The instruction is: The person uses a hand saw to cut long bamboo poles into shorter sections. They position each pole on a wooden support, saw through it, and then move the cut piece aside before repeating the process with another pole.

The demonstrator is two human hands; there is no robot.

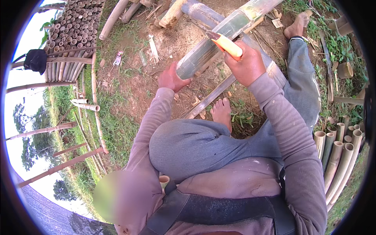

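A thick green bamboo pole (231, 29) slants from the upper right down to the middle, lying across another bamboo pole (270, 64). My left hand (172, 79) is closed on its near end, thumb at the rim and fingers along the left side. In my right fist (246, 62) is a handsaw (229, 46), gripped by its orange-yellow handle. Its dark front end lies over the green pole. The blade looks like a thin line seen nearly edge-on, and whether it touches the bamboo I cannot tell.
Sawdust and split bamboo pieces (153, 49) litter the dirt. My bare feet (221, 113) rest either side of the crossed pole. Several cut bamboo tubes (338, 156) stand at the right. A large stack of bamboo (74, 31) and a rail fence (94, 78) are at the left.
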